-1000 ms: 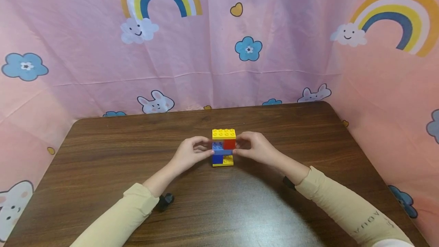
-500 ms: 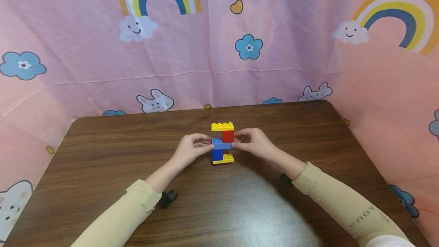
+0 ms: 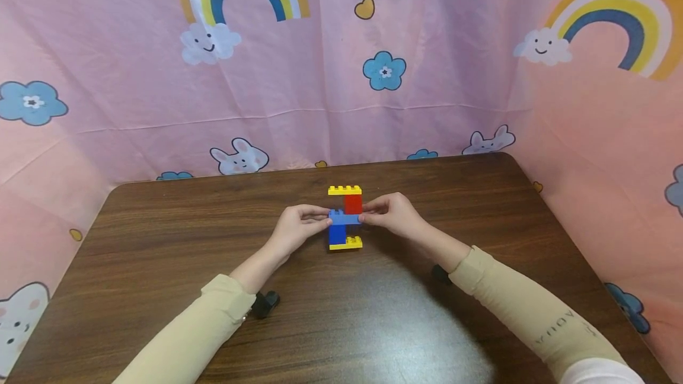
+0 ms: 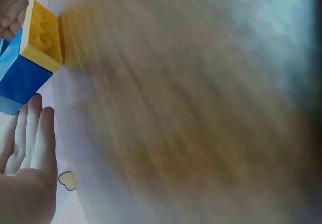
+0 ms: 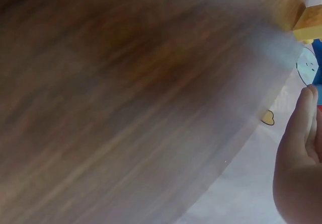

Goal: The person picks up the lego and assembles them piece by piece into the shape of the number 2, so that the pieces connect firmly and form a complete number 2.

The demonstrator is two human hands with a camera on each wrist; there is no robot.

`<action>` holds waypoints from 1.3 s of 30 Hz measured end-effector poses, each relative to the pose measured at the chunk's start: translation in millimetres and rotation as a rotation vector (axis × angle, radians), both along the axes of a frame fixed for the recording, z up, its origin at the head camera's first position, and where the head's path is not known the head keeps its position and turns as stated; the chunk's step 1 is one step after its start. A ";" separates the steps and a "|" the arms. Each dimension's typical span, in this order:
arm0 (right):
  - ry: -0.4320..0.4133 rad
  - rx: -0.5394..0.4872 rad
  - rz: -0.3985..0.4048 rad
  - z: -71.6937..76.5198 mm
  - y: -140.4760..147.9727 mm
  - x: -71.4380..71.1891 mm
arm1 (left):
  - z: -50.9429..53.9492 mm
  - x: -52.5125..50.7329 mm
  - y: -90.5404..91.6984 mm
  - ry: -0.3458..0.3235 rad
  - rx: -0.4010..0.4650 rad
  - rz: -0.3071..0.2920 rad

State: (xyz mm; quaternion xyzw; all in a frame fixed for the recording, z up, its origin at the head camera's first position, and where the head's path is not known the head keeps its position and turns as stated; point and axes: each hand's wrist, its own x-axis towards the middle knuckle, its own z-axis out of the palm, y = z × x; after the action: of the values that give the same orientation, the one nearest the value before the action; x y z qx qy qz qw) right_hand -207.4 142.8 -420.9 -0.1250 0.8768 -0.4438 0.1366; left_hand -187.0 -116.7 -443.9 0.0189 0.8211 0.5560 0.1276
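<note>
Between the two hands stands a small tower of toy building bricks. Its bottom is a yellow plate (image 3: 354,243), with a dark blue brick (image 3: 337,234) on its left half. A lighter blue brick (image 3: 345,219) spans above that; a red brick (image 3: 353,204) on its right end carries another yellow plate (image 3: 344,191). My left hand (image 3: 292,230) pinches the lighter blue brick's left end, thumb in front, fingers behind. My right hand (image 3: 397,218) holds its right end the same way. Whether the tower touches the table, I cannot tell.
The brown wooden table (image 3: 160,242) extends all around the tower. A pink printed curtain (image 3: 341,64) hangs behind it and at both sides. Dark objects, likely wrist cameras, show beneath each forearm, one black piece (image 3: 265,304) at the left.
Both hands and the tower have shifted slightly upward in the head view. Less of the upper yellow plate's top shows, and the tower is seen more from its front.
</note>
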 end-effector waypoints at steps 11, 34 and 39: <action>-0.074 -0.022 -0.053 -3.0 -3.9 -5.4 | -1.9 -4.9 1.6 -0.012 -0.022 0.050; -0.157 -0.080 -0.088 -6.4 -7.1 -9.4 | -2.8 -11.3 8.4 0.049 -0.074 0.070; -0.183 -0.094 -0.101 -6.5 -7.3 -9.5 | -1.8 -12.1 10.3 0.049 -0.076 0.077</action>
State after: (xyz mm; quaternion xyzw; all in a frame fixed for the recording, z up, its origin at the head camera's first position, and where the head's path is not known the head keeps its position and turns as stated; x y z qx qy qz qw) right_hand -216.9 135.4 -427.4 -0.0457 0.8440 -0.5004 0.1875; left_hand -199.1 -106.4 -445.7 -0.0040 0.8447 0.5283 0.0864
